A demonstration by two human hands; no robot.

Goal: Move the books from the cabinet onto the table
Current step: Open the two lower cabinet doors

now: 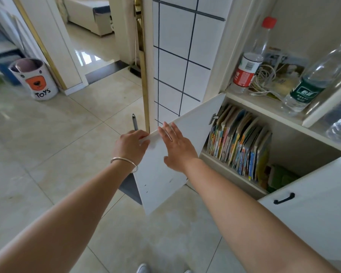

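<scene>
Currently the books point(238, 142) stand on end in the lower compartment of the cabinet point(307, 146), packed in one row with their long axes near vertical and the whole row leaning toward the right; their spines and edges face outward toward the open front. The left cabinet door point(177, 154) is swung wide open, its inner white face turned to the camera. Both arms extend forward, almost straight. The left hand point(131, 143), palm down, grips the door's free top corner, fingers curled over the edge; a silver bracelet point(124, 161) sits on that wrist. The right hand point(175, 146) lies flat against the door's inner face, fingers straight and slightly spread, pointing up and left, holding nothing. On the shelf above the books stand a red-capped bottle point(250, 60) and a green-labelled bottle point(311, 79), both clear plastic, with tangled white cable point(264, 79) between them. The right door point(311, 209), with a black handle point(283, 198), is also open. A "TOYS" bin point(34, 79) stands on the tiled floor point(47, 144) at left.
</scene>
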